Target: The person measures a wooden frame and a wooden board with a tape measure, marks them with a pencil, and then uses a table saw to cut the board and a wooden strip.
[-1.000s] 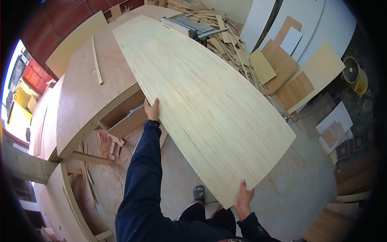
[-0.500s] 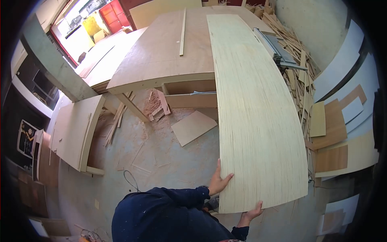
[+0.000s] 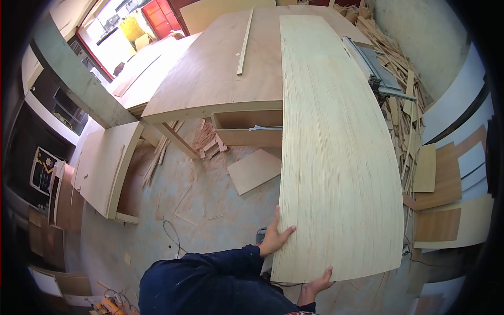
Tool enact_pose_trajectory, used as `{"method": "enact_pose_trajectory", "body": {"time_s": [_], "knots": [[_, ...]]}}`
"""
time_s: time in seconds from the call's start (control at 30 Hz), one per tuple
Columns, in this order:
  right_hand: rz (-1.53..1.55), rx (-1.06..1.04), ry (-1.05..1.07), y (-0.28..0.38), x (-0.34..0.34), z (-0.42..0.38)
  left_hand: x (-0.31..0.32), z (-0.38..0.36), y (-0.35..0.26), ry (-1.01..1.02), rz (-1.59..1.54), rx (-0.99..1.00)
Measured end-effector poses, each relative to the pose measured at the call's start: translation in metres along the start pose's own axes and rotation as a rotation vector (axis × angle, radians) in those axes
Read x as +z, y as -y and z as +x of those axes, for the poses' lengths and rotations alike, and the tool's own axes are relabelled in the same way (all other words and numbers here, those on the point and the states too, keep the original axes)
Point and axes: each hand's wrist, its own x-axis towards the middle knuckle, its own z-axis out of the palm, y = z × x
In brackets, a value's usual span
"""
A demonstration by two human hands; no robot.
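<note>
Sawdust and offcuts litter the concrete floor [image 3: 210, 210] of a woodworking shop, with veneer sheets leaning along the right wall and a heap of scrap strips [image 3: 399, 68] behind the saw. Ahead stands a broad workbench [image 3: 210, 79] topped with brown plywood, a thin wooden batten [image 3: 244, 42] lying lengthwise on it and an open shelf below its front edge. Over the bench's right part lies a long pale plywood panel [image 3: 336, 147], its far end resting on the bench beside the table saw fence [image 3: 375, 68], its near end overhanging the floor and reaching back to the person. The panel's long axis runs straight away from the person, grain along the length, so both hands sit at the near short end and the whole length lies forward of them. The left hand [image 3: 274, 236] is spread flat on the panel's left long edge near the corner, fingers splayed on the top face, thumb at the edge. The right hand [image 3: 316, 285] is lower and closer to the body, curled under the near end edge, fingertips hooked over it. A small square offcut [image 3: 254, 170] lies on the floor left of the panel, well apart from either hand.
</note>
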Motion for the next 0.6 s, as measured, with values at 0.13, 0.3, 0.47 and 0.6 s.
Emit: {"method": "enact_pose_trajectory", "body": {"time_s": [0.13,0.3,0.47,0.6], "knots": [[-0.02,-0.039,-0.024,-0.009,0.058,0.016,-0.006,0.054,-0.013,-0.073,0.042,0.062],[-0.015,-0.063,-0.06,-0.022,0.13,0.044,-0.021,0.135,-0.016,-0.081,0.027,0.121],[-0.037,-0.091,-0.072,-0.047,0.21,0.082,-0.033,0.215,-0.055,-0.052,-0.01,0.117],[-0.056,-0.018,-0.114,-0.052,0.262,0.106,-0.039,0.287,-0.04,-0.091,-0.071,0.206]]}}
